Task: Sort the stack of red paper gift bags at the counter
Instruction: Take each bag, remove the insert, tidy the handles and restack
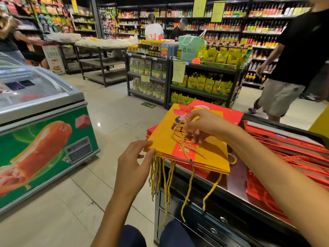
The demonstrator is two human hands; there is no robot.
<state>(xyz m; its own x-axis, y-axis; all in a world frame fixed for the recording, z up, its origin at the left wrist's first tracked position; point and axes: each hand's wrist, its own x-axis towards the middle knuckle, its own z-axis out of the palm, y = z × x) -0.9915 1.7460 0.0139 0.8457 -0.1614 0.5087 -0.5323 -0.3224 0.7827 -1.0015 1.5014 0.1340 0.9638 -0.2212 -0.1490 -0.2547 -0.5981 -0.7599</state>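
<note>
Flat yellow-and-red gift bags [188,150] stacked on the counter corner [236,189], gold cord handles [160,177] dangling over the edge

Hands [204,125] on stacked gift bags [210,154]

Yellow-and-red top bag [178,139], gold cords [187,189], red stack [284,148].
</note>
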